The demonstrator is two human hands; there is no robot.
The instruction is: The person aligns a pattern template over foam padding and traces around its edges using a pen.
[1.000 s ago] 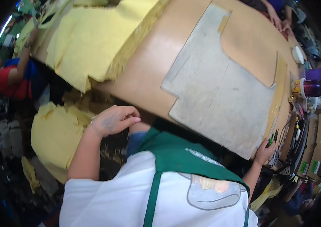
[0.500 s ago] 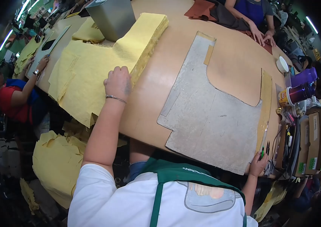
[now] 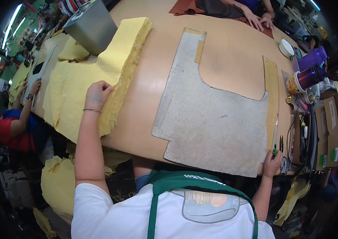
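Observation:
A thick stack of yellow fuzzy cloth sheets (image 3: 67, 85) lies at the left of the table, its layered edge facing right. My left hand (image 3: 98, 95) is closed in a pinch at that edge, with fingertips on the cloth. In the middle lies a large grey flat template (image 3: 220, 123), with a deep curved cutout and tan tape along parts of its border. By its lower right corner, my right hand (image 3: 272, 162) is closed around a slim pen-like tool with a green part (image 3: 275, 149); its exact kind is unclear.
A metal box (image 3: 91, 28) stands behind the cloth. On the right are a white bowl (image 3: 286, 47), a purple tumbler (image 3: 311, 76), black tweezers-like tool (image 3: 281, 142) and cardboard boxes (image 3: 331, 123). Another person's hands (image 3: 258, 20) rest on brown material (image 3: 266, 32); someone else sits left.
My left hand has shifted from atop the yellow stack to a pinch at its right edge, and more of the layered edge shows. The whole view has shifted slightly. My right hand keeps its grip.

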